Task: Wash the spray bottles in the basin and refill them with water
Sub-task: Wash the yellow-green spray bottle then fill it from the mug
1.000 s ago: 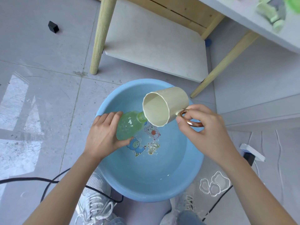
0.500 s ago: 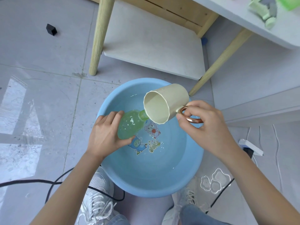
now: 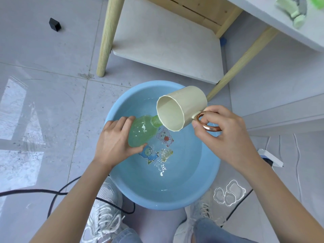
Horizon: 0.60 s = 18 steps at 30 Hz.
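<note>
So that any spill falls back into the blue basin [image 3: 208, 188], the left hand [image 3: 114, 142] wraps the tilted green spray bottle [image 3: 142, 132] over the water while the right hand [image 3: 222, 134], fingers pinching the copper handle [image 3: 206, 126], tips the cream mug [image 3: 180, 109] at the bottle's neck.

The near half of the blue basin [image 3: 157, 204] is open water. The cream cup [image 3: 185, 102] and green bottle [image 3: 142, 132] block the far half. A wooden table leg [image 3: 240, 66] stands just behind; a black cable [image 3: 35, 191] lies left of it.
</note>
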Motion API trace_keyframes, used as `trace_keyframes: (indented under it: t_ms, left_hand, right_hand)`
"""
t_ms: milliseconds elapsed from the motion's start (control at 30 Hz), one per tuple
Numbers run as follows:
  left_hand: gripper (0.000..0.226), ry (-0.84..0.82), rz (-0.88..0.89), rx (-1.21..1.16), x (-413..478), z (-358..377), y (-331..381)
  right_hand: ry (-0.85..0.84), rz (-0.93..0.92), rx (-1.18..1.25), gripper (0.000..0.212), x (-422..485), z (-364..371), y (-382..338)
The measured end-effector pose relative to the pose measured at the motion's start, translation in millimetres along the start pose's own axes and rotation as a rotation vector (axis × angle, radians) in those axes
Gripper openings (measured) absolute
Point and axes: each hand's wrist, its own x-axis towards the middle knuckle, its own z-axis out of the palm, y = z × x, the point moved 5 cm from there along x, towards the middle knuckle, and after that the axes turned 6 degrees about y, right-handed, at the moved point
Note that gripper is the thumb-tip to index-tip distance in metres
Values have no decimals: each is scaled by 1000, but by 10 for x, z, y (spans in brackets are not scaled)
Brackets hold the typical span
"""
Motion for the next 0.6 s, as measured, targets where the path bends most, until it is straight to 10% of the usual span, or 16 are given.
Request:
trace_keyframes:
  t_ms: [600]
  left_hand:
    - [76, 23, 0, -1, -1, -10, -2]
  right_hand:
    - [16, -41, -11, 28, -11, -13, -51]
